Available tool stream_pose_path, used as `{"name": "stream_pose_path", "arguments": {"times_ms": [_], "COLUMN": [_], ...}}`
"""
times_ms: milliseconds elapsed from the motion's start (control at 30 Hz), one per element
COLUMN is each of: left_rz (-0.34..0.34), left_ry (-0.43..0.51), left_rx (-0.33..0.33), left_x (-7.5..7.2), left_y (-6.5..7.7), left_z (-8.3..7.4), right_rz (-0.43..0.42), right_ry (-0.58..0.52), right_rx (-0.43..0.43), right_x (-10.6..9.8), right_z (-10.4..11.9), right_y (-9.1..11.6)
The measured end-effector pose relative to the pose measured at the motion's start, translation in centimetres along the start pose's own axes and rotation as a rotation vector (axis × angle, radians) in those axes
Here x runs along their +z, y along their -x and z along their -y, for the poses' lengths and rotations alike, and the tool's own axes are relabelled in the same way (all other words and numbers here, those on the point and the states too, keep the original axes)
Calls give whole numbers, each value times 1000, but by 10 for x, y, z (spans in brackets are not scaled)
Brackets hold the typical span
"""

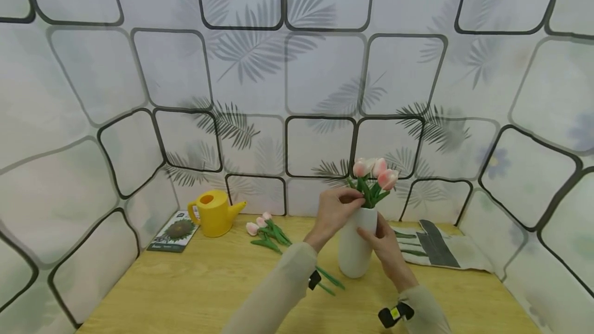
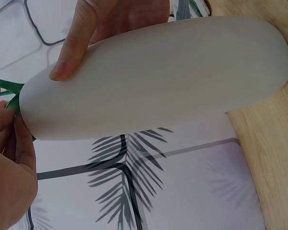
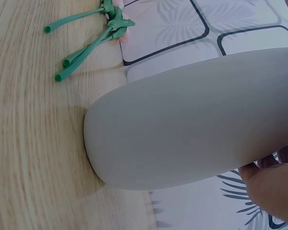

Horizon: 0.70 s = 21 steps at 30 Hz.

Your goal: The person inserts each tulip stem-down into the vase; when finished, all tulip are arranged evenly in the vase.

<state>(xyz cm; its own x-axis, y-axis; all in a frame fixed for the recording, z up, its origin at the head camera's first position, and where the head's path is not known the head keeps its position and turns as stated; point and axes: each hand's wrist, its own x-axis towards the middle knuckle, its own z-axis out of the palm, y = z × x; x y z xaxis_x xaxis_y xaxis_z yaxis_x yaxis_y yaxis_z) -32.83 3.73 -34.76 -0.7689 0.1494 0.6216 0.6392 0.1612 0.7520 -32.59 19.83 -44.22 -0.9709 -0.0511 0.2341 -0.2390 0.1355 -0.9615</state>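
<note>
A tall white vase (image 1: 355,254) stands upright on the wooden table, with several pink-and-white tulips (image 1: 387,179) rising from its mouth. At the rim, my left hand (image 1: 335,212) pinches the green part of a tulip; its fingertips and a leaf (image 2: 9,87) show in the left wrist view. My right hand (image 1: 387,243) grips the upper right side of the vase, the thumb lying along its front and the other fingers partly hidden behind. What lies inside the vase is hidden. Behind my left forearm, more tulips (image 1: 274,233) lie on the table, stems (image 3: 81,57) pointing toward me.
A yellow watering can (image 1: 216,215) stands at the back left beside a flower-pictured packet (image 1: 175,231). To the right of the vase lies a flat cloth-like piece (image 1: 441,246) with a dark grey band. Patterned walls (image 1: 320,81) enclose the table's back and sides.
</note>
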Motion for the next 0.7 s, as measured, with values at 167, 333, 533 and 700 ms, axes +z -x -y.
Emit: {"name": "stream_pose_path", "arguments": {"times_ms": [167,333,533,700], "left_rz": [0,-15,-36,-33], "left_ry": [39,78,127,152], "left_rx": [-40,-74,-99,-125], "left_x": [-8,-17,-22,-26], "left_y": [2,4,6,9], "left_z": [4,7,13,10], "right_rz": [5,-5,-1,1], "right_ry": [-13,-14,-24,-30], "right_rx": [4,10,17,19], "right_x": [2,2,2,1], "right_z": [2,4,2,2], "right_y": [1,1,0,1]}}
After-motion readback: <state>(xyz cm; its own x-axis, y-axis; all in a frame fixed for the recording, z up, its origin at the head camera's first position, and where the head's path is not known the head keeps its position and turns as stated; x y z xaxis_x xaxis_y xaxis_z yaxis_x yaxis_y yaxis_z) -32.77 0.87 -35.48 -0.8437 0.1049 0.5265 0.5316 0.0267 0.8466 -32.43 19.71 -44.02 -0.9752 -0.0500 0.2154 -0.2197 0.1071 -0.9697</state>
